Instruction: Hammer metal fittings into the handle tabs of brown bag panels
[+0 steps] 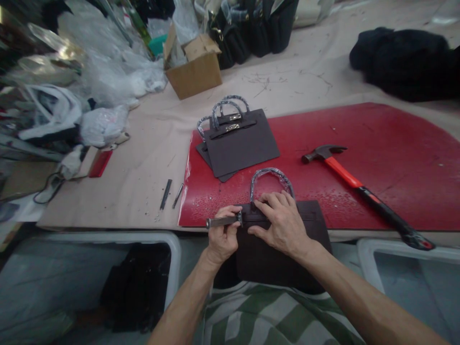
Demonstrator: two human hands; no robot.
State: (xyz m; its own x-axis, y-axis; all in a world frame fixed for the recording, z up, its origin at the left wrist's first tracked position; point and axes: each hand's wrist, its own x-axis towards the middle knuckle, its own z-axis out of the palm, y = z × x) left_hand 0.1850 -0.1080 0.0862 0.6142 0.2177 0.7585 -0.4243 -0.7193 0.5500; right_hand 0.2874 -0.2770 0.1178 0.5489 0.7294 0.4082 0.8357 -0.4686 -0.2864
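A dark bag panel (280,268) with a plastic-wrapped handle (272,171) lies over the near edge of the red mat. My left hand (223,237) is closed on a metal punch tool (223,221), whose right end meets a small metal piece at the panel's upper left. My right hand (282,223) rests on the panel at the foot of the handle, fingers bent and thumb apart, pressing the dark material. Behind them, more dark panels (244,148) with wrapped handles and metal clasps lie stacked. To the right is a hammer (345,172) with a red and black handle.
Two thin tools (166,194) lie left of the red mat (395,143). An open cardboard box (196,76), dark bags (251,36) and plastic wrapping (111,57) stand behind. Dark cloth (406,62) is at back right. Grey bins (174,258) flank my body below the table edge.
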